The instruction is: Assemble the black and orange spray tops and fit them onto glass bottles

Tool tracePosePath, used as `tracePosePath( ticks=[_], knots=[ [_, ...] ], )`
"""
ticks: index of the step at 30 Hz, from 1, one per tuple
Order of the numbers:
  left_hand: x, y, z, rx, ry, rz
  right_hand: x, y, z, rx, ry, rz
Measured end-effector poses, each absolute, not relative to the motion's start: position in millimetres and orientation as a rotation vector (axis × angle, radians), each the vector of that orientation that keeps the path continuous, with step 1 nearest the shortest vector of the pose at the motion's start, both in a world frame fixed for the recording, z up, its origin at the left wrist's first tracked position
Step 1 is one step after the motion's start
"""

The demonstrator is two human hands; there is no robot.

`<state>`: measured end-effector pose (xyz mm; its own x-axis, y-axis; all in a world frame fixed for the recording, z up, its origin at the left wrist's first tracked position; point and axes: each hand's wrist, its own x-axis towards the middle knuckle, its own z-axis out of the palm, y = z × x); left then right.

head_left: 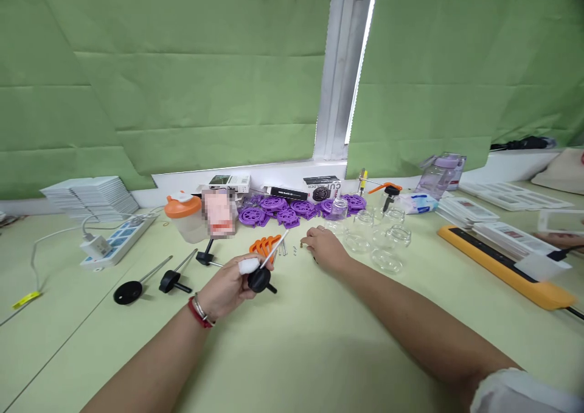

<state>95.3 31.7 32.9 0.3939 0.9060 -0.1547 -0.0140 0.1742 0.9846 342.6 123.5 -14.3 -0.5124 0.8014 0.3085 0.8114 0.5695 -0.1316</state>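
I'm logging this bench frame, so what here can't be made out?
- Head view: small fasteners by the right hand are too small to identify.
- The pixelated patch hides whatever is behind it.
- The left hand covers part of the black-knobbed rod.
- A person's hand is cut off by the right edge.

From my seat, a pixelated patch [219, 212] at about eleven o'clock of my left hand [224, 291] blurs whatever stands beside the orange-lidded jar [185, 217]. The small metal bits [292, 250] at nine o'clock of my right hand [325, 247] are too tiny for me to identify. My right fingertips are hidden under that hand. At three o'clock, another person's hand [563, 239] is cut off by the frame edge.
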Motion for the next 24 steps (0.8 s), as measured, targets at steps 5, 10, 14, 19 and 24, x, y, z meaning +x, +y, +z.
tracePosePath(
  ticks=[5, 10, 14, 19, 24],
  knots=[
    [108.2, 43.6, 4.1, 0.944, 1.048, 0.570, 331.8, 136.2, -21.3, -1.383, -2.594, -0.221],
    [105.1, 48.2, -3.1, 0.984, 0.992, 0.525, 329.5, 138.8, -26.8, -1.396, -2.594, -0.218],
    [101.8, 46.4, -4.4, 1.237, 0.864, 0.499, 329.8, 139.6, -27.6, -1.388, -2.588, -0.203],
    [103.4, 45.1, -9.5, 1.383, 0.881, 0.518, 330.0, 138.7, -27.2, -1.356, -2.588, -0.182],
    [106.8, 46.6, -13.6, 1.465, 0.884, 0.602, 331.6, 139.7, -27.8, -1.346, -2.571, -0.151]
  ],
)
